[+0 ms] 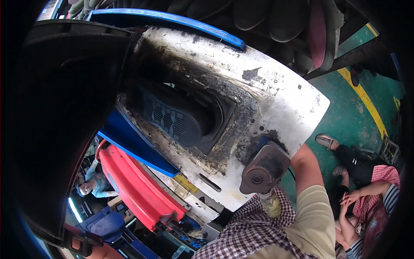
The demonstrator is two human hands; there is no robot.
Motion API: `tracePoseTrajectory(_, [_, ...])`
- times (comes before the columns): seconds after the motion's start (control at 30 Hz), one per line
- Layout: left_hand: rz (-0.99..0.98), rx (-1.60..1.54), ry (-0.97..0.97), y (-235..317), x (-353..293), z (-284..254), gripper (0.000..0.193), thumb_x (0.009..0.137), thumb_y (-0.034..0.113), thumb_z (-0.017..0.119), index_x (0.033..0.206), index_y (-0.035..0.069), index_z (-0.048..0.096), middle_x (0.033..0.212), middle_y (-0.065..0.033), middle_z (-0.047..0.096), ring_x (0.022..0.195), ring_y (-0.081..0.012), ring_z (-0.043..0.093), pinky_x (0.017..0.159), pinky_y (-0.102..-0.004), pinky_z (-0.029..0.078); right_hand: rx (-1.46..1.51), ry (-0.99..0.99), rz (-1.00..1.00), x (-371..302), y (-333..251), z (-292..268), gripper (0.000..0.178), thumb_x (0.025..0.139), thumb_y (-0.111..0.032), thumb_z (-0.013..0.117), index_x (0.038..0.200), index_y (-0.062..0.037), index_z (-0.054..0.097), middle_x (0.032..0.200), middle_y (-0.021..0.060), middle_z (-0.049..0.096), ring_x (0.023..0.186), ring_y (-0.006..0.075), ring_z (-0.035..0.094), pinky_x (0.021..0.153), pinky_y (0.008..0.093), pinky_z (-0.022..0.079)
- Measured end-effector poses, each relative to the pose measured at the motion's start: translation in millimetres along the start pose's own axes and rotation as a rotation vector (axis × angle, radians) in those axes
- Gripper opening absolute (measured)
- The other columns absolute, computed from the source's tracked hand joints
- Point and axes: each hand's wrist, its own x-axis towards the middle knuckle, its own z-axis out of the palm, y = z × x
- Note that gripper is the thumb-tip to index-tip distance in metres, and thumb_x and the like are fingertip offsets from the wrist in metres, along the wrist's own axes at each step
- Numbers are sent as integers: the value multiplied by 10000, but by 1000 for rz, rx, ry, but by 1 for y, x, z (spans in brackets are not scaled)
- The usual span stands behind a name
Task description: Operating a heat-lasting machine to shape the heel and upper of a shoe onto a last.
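My right arm [307,170], in a khaki sleeve, comes up from the lower edge and passes behind the right edge of a worn white panel [297,99]. The panel hides my right hand. Beside that arm, a dark, rusty metal block [266,168] with a round bolt sits on the panel. Beneath the block shows a worn yellowish thing [271,203] that I cannot make out. In the panel's sooty opening lies a dark shoe sole [172,121] with ridged tread, within a black frame [224,123]. My left hand does not show.
Blue guards [172,17] edge the panel. A large black cover [64,108] fills the left. Several shoes [293,19] stand on a rack beyond. A red plastic piece [138,185] lies at lower left, near a person [97,183]. Another person [379,190] sits at right on the green floor.
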Motion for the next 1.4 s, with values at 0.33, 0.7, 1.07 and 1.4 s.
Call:
tracePoseTrajectory(0.33, [-15,15,9,1,-10,-2,473,1028,356,650,1377,39,620,1224,-71,691,1080,-158,652,977,-310,504,4,-7,-7,-9,6,-5,418,979,-261,611,1337,-48,637,1267,173,696,1191,303,641,1035,393,484])
tracePoseTrajectory(0.7, [-40,30,14,-2,-17,-4,467,1023,336,656,1379,36,614,1223,-68,688,1080,-155,648,978,-311,503,4,-29,-15,-10,4,2,409,990,-260,604,1335,-42,636,1267,165,695,1186,292,640,1033,388,483])
tracePoseTrajectory(1.07, [-75,48,41,-3,-28,-6,463,1019,315,662,1382,34,608,1221,-66,685,1080,-151,644,979,-313,502,-8,-66,-47,-10,-1,4,400,1002,-258,597,1332,-36,634,1268,157,694,1181,281,639,1031,382,483])
tracePoseTrajectory(1.4, [-94,49,64,0,-36,-7,459,1014,297,668,1384,32,602,1220,-64,683,1080,-147,640,980,-314,502,-30,-82,-59,-9,-2,3,392,1012,-256,590,1330,-31,633,1268,149,693,1177,271,638,1029,377,483])
